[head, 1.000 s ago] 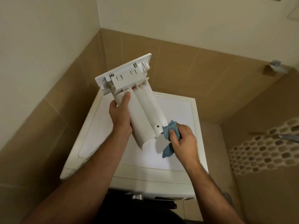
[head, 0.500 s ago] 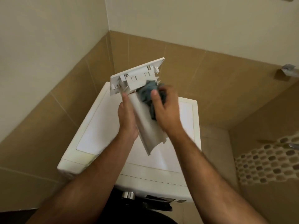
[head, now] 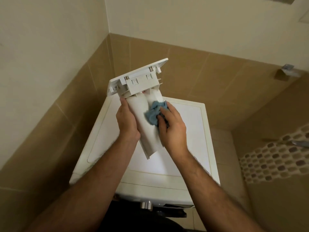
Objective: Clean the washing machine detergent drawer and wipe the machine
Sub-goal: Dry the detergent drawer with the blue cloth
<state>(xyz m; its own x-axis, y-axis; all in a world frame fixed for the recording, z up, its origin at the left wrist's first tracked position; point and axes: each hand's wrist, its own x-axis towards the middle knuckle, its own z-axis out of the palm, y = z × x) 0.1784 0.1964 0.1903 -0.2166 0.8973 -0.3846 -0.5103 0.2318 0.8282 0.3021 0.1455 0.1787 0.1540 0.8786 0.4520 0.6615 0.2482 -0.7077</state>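
The white detergent drawer is held up in the air above the washing machine, underside towards me, its front panel at the top. My left hand grips the drawer's left side. My right hand holds a crumpled blue cloth and presses it against the drawer's right rounded channel, a little below the front panel. The drawer's lower end points down over the machine's white top.
The washing machine stands in a corner between tan tiled walls. A silver dial shows on its front edge. A mosaic tile band and a metal fitting lie to the right. A wall bracket sits upper right.
My right hand with the cloth went from the drawer's lower end up to just under the front panel, then slid down a little along the right channel. The left hand kept its grip.
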